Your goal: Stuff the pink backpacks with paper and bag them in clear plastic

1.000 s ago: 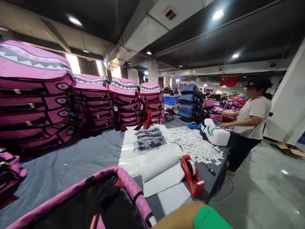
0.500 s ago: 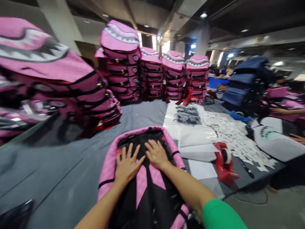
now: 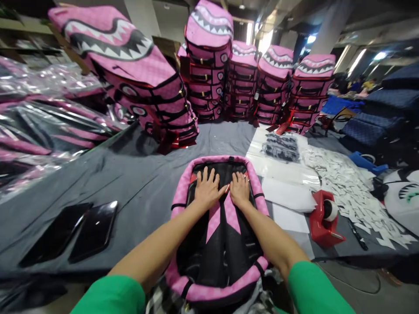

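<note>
A pink and black backpack [image 3: 186, 192] lies in front of me with its black back side and shoulder straps facing up. Its near end reaches over the table edge toward my body. My left hand [image 3: 207, 189] rests flat on the upper left of the back panel, fingers spread. On the upper right of the same panel lies my right hand [image 3: 239, 188], its fingers stretched forward. The two hands are close together but apart, near the tops of the straps. What lies under the palms is hidden.
Tall stacks of pink backpacks [image 3: 209, 65] with shark-mouth prints stand at the back. Two dark tablets [image 3: 93, 231] lie left. To the right are a red tape dispenser [image 3: 324, 220], white paper sheets [image 3: 288, 196], a heap of white tags [image 3: 350, 185] and a black pen [image 3: 357, 234].
The view has swung left, so the surroundings sit further right and both tablets show. Both hands stay on the backpack's back panel, and its near end is now visible.
</note>
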{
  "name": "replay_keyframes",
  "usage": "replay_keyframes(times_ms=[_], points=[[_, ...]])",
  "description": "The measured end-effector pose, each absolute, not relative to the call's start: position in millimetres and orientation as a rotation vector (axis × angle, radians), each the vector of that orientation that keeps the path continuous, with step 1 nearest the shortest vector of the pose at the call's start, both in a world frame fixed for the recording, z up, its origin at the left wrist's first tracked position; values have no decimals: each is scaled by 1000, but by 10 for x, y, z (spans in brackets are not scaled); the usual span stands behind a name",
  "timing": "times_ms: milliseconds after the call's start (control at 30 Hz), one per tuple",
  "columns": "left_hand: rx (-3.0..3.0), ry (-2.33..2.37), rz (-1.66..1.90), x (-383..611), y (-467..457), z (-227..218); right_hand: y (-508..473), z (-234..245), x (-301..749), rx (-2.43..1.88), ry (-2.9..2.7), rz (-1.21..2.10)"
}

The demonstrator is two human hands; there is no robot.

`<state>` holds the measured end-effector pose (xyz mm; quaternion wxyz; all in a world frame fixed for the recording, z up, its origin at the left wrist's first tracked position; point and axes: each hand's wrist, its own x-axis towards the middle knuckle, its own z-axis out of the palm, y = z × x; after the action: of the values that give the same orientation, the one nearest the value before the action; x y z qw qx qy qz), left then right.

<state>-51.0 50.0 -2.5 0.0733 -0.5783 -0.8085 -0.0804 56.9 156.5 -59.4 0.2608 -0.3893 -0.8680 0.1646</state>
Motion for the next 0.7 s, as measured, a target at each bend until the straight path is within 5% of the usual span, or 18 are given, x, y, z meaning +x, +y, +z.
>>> replay_keyframes(times_ms=[400, 700], points=[[-1840, -2318, -511, -403, 622, -614, 3284, -134, 659, -1257, -2022, 527], [-1813, -2253, -568, -462, 658, -810, 3719, -519, 924, -1612, -2015, 748]])
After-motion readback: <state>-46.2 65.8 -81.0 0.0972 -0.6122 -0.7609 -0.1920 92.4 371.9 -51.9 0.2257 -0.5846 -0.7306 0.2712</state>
